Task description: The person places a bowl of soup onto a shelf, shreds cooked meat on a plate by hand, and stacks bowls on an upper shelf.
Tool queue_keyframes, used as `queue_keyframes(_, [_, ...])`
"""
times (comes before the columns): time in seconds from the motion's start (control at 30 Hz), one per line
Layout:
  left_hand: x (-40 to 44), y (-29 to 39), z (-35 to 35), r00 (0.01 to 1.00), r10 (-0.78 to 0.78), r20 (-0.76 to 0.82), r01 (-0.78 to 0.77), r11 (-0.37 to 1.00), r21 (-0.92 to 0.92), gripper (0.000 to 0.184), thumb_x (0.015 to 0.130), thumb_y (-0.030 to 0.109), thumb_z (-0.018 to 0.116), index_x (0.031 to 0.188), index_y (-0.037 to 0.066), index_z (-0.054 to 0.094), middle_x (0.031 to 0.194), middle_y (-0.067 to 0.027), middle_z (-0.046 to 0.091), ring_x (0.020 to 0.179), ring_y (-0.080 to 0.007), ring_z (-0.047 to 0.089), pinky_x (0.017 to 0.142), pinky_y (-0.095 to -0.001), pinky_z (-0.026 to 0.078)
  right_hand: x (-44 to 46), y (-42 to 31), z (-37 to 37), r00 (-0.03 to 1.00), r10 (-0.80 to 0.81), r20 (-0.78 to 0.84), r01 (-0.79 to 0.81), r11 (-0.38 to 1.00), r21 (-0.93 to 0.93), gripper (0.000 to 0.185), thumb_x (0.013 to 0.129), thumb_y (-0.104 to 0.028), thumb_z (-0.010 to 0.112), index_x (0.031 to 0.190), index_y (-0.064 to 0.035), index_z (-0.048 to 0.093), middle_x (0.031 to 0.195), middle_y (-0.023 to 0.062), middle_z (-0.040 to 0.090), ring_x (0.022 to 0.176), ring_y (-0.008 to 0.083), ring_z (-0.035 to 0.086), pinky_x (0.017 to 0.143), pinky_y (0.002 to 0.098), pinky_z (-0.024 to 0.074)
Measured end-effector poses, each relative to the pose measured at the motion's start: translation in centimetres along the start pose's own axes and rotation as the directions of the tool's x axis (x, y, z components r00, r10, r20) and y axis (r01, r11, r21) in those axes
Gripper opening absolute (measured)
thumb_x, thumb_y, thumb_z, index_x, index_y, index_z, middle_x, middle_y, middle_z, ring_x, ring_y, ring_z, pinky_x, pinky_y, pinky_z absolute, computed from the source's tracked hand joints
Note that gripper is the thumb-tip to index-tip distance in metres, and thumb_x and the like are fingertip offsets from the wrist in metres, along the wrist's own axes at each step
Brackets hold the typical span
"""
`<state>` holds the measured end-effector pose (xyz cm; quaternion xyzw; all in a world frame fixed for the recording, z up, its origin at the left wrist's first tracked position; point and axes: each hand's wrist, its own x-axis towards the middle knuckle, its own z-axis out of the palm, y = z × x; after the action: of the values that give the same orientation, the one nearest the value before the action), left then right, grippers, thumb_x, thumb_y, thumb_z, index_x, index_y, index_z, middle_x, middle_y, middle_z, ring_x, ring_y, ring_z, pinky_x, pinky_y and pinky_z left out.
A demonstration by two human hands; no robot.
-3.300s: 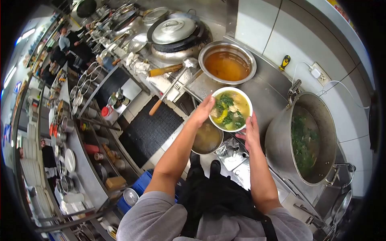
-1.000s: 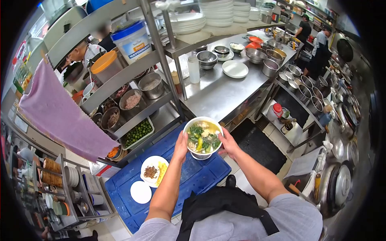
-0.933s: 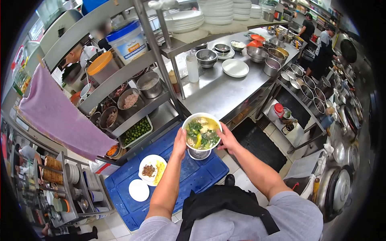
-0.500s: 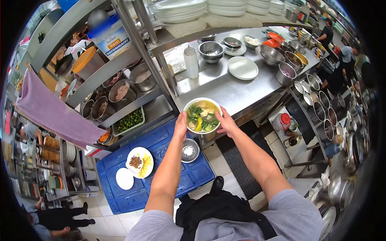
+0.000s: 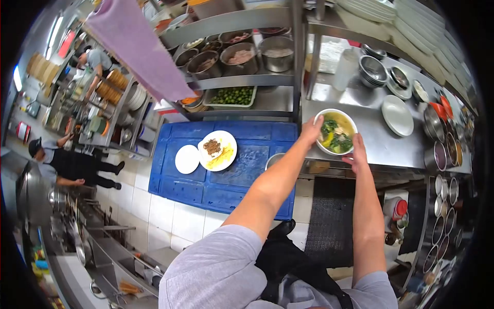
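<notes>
Both my hands hold a white bowl (image 5: 334,110) of yellowish soup with leafy greens and pale chunks (image 5: 337,136). My left hand (image 5: 312,130) grips its left rim. Around the right lower side curls my right hand (image 5: 359,153). In view, the bowl overlaps the front edge of the steel counter (image 5: 368,147); whether it touches the counter I cannot tell. Left of my arm, on a blue plastic top (image 5: 247,188), lies a white plate (image 5: 232,149) with browned minced meat and yellow shreds. Beside it is a smaller white disc-like plate (image 5: 187,159). My forearm partly hides a metal bowl (image 5: 273,160).
A white oval plate (image 5: 397,116), stacked metal bowls (image 5: 372,69) and a squeeze bottle (image 5: 346,69) stand on the counter. Shelves hold pots (image 5: 239,59) and a tray of small green produce (image 5: 234,96). A person (image 5: 77,167) stands far left. A black mat (image 5: 329,216) covers the floor.
My view has turned left, so the surroundings appear shifted right. The bowl, still in both hands, has moved right and a little up in view, away from the blue top.
</notes>
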<state>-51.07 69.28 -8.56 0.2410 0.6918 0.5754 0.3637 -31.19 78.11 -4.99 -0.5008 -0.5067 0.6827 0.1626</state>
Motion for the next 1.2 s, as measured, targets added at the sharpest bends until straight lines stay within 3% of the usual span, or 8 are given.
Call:
queue_keyframes(0.4, [-15.1,-5.2,-20.3,0.854,0.473,-0.215,-0.26,0.747,0.612,0.051,0.078,0.01,0.069,0.128,0.006,0.056,0.118,-0.0164,0.056,0.104,-0.0301,0.057,0.089,-0.0394,0.05,-10.9,20.9,-8.0,0.975,-0.166,-0.151,0.199,0.951,0.239,0.009,0.093,-0.009,0.057,0.103,-0.0089,0.058,0.081,0.0002,0.056,0.058,0.012,0.052,0.048,0.0246,0.0435])
queue_keyframes(0.5, [-20.9,-15.9,-34.1,0.769,0.183,-0.613,0.21,0.833,0.512,0.046,0.08,0.013,0.069,0.123,0.0,0.058,0.113,-0.0205,0.064,0.106,-0.0354,0.062,0.093,-0.0404,0.049,-20.6,31.2,-10.6,0.98,0.167,-0.104,-0.18,0.974,-0.139,0.027,0.076,0.008,0.037,0.063,-0.0109,0.051,0.053,0.0031,0.048,0.043,0.0123,0.044,0.037,0.0285,0.0354])
queue_keyframes(0.53, [-24.1,-22.5,-41.9,0.587,-0.143,-0.797,0.27,0.963,0.026,0.047,0.079,0.019,0.072,0.121,-0.001,0.06,0.118,-0.02,0.063,0.107,-0.0364,0.062,0.094,-0.0402,0.048,-25.1,37.7,-13.1,0.982,0.181,-0.059,-0.19,0.96,-0.206,0.024,0.082,0.002,0.048,0.061,-0.008,0.053,0.056,0.0043,0.054,0.044,0.0141,0.046,0.039,0.0309,0.0384])
queue_keyframes(0.57, [-25.9,-26.4,-46.4,0.525,-0.019,-0.851,0.426,0.872,0.243,0.046,0.08,0.023,0.073,0.119,0.0,0.063,0.116,-0.0179,0.066,0.105,-0.0317,0.063,0.095,-0.04,0.048,-28.3,37.0,-12.6,0.996,0.056,-0.069,-0.087,0.761,-0.643,0.028,0.085,-0.014,0.066,0.06,-0.0029,0.057,0.059,0.0058,0.06,0.048,0.0167,0.051,0.046,0.0367,0.0439])
queue_keyframes(0.73, [-24.5,-32.7,-56.3,0.369,-0.616,-0.696,0.252,0.787,-0.563,0.049,0.081,0.011,0.069,0.126,0.007,0.051,0.098,-0.0138,0.057,0.077,-0.0262,0.057,0.059,-0.0414,0.049,-34.0,33.9,-10.0,0.859,0.258,-0.442,-0.5,0.607,-0.617,0.03,0.083,-0.032,0.075,0.076,-0.0028,0.071,0.066,0.0094,0.067,0.066,0.0216,0.066,0.065,0.0374,0.0516])
queue_keyframes(1.0, [-17.8,-39.2,-62.2,0.112,-0.819,-0.562,0.269,0.57,-0.777,0.047,0.088,0.036,0.064,0.118,0.001,0.051,0.11,-0.015,0.054,0.088,-0.0293,0.055,0.067,-0.0427,0.047,-39.2,29.1,-6.7,0.802,0.397,-0.447,-0.589,0.393,-0.706,0.023,0.084,-0.023,0.062,0.099,-0.0125,0.076,0.095,0.0073,0.074,0.079,0.0187,0.07,0.073,0.0358,0.0547])
queue_keyframes(1.07, [-16.9,-40.5,-63.1,0.161,-0.803,-0.574,0.228,0.596,-0.77,0.046,0.089,0.038,0.062,0.116,0.001,0.054,0.11,-0.0159,0.056,0.088,-0.0288,0.056,0.066,-0.0423,0.047,-39.5,31.6,-7.8,0.795,0.539,-0.279,-0.51,0.345,-0.788,0.022,0.086,-0.023,0.058,0.093,-0.009,0.074,0.072,0.0072,0.068,0.055,0.0153,0.06,0.045,0.034,0.0472])
queue_keyframes(1.2, [-15.9,-40.9,-65.0,0.226,-0.804,-0.55,0.389,0.592,-0.706,0.038,0.09,0.031,0.061,0.112,0.0,0.057,0.095,-0.0156,0.063,0.076,-0.0268,0.059,0.059,-0.0409,0.046,-34.2,31.7,-7.0,0.33,0.901,0.282,-0.906,0.386,-0.174,0.028,0.085,-0.024,0.061,0.109,-0.0146,0.072,0.085,0.0054,0.069,0.072,0.0177,0.066,0.067,0.0345,0.0555])
